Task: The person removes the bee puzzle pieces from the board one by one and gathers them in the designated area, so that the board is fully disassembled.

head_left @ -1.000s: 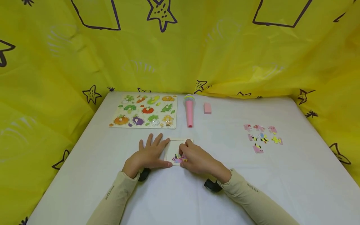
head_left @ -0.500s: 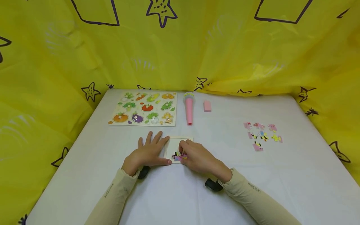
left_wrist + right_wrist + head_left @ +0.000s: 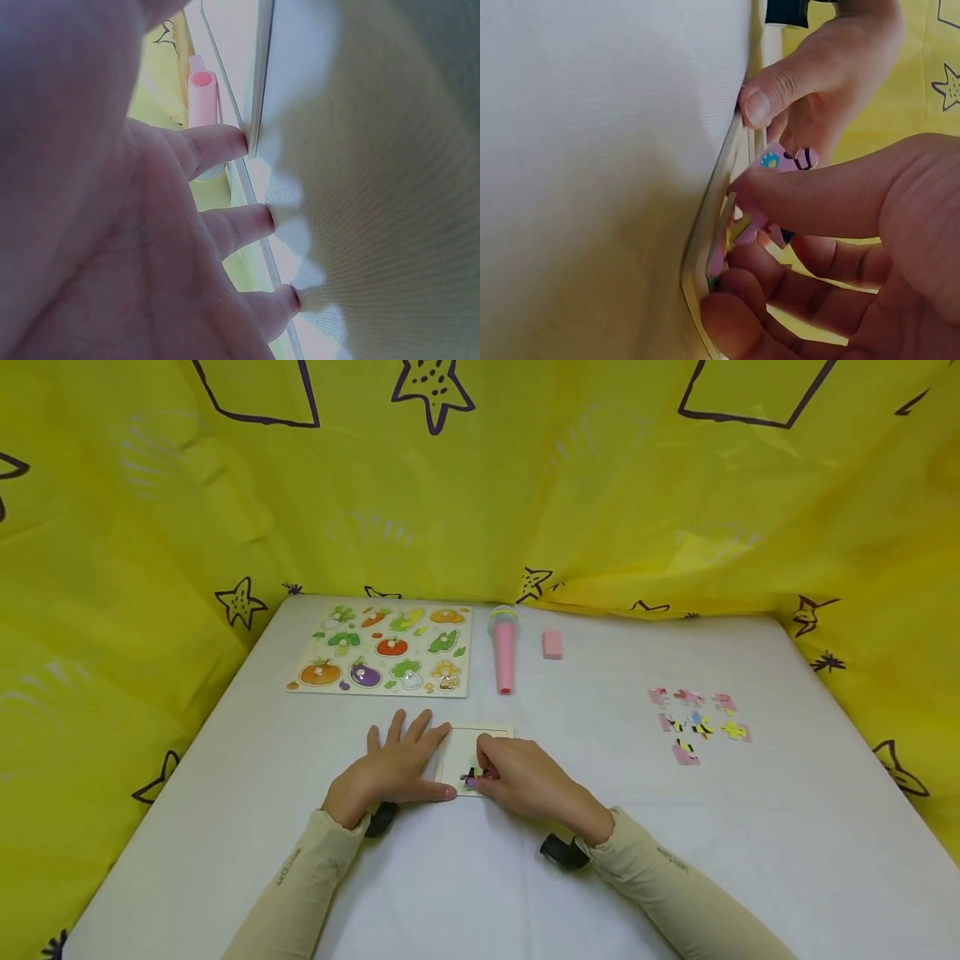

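Note:
My right hand (image 3: 528, 778) pinches a pink jigsaw piece (image 3: 781, 156) between thumb and fingers. In the right wrist view the piece stands tilted, showing a blue flower and black stripes. It is over the front part of a small cream puzzle tray (image 3: 461, 745). Another pink piece (image 3: 718, 259) lies in the tray's corner, partly hidden by my fingers. My left hand (image 3: 393, 772) rests flat with spread fingers; its thumb and index fingertip touch the tray's left edge.
Several loose jigsaw pieces (image 3: 701, 724) lie at the right. Behind the tray are a vegetable peg board (image 3: 360, 647), a pink toy microphone (image 3: 505, 656) and a pink block (image 3: 552, 644). A yellow curtain (image 3: 480, 510) hangs along the table's far edge.
My right fingers have shifted slightly left with the jigsaw piece, and less pink shows by the fingertips. My left hand stays at the tray's edge.

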`<state>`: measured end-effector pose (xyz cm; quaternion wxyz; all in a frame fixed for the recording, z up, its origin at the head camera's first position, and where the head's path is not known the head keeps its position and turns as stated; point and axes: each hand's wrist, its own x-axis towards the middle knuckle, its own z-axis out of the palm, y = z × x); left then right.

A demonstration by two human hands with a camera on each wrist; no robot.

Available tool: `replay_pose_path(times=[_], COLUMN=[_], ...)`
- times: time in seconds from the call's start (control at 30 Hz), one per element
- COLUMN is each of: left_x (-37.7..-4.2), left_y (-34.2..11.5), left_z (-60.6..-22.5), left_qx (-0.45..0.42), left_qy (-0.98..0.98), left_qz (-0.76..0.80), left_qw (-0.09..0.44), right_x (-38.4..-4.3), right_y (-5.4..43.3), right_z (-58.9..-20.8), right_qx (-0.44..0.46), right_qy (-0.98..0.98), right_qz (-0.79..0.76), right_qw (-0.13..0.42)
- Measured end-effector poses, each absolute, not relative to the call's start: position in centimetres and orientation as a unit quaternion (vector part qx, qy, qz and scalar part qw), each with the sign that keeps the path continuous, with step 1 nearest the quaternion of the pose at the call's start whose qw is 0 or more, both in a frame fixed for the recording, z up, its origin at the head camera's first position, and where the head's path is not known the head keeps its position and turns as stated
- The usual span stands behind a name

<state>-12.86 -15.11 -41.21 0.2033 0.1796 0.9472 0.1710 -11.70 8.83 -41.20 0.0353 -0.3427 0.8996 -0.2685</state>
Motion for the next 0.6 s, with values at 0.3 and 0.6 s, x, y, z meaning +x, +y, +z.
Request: replay_pose_path(times=[0.3, 0.6], left_x=[-12.74, -12.64], left_y=[-15.16, -15.13], left_z=[-41.16, -41.07], left_qx=[0.178, 0.179], left_qy=[0.947, 0.947], left_qz=[0.174, 0.179], left_qw=[0.203, 0.199], right_x=[-12.23, -12.7], right_y=[8.96, 9.12], right_z=[-40.96, -40.94], right_qx=[-0.357, -0.353], right_qy=[0.895, 0.89], right_qz=[-0.263, -0.277], right_qw=[0.046, 0.075])
